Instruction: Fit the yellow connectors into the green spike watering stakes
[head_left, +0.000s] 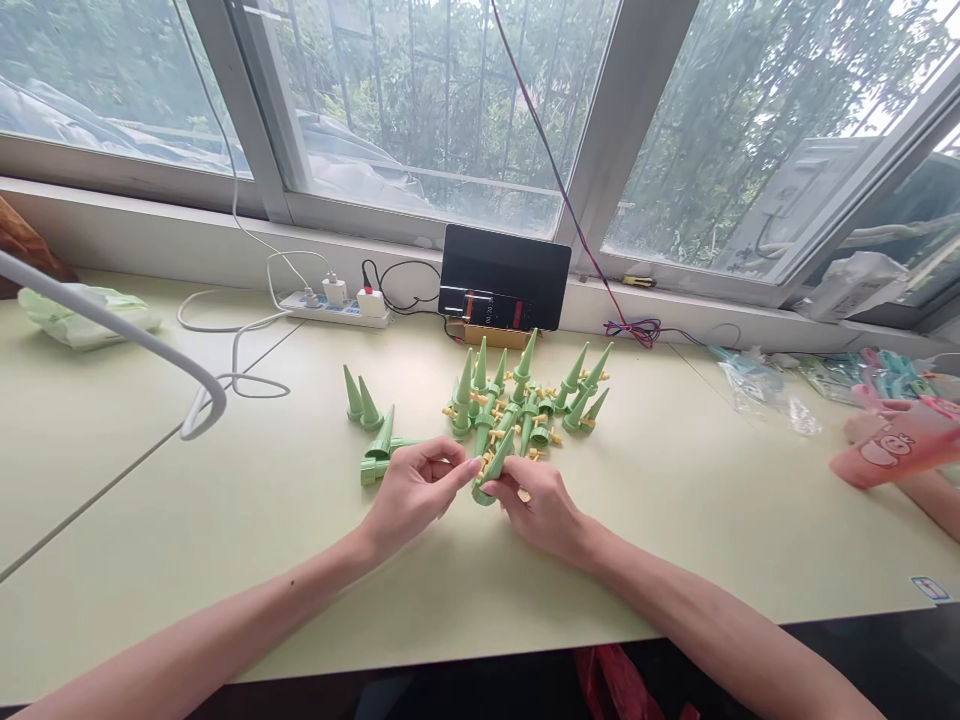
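While the left hand (412, 492) and right hand (541, 508) together pinch one green plastic cone spike (493, 470) above the pale green tabletop (225, 520), a cluster of yellow-tapped green cones (525, 400) stands just behind, with plain green cones (364, 405) to its left. Farther back sit a white power strip (337, 305) and a black tablet (504, 265); the digits on the lit phone (487, 308) are unreadable.

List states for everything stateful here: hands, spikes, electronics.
left hand: fingertips pinched on held spike
right hand: grips the same spike near its wide end
held spike: tilted, tip up and away
valved spikes: clustered, mostly upright, some lying
plain cones: two upright, others tipped over
power strip: two plugs in
phone: screen lit, propped sideways
tablet: screen dark, leaning against the window frame
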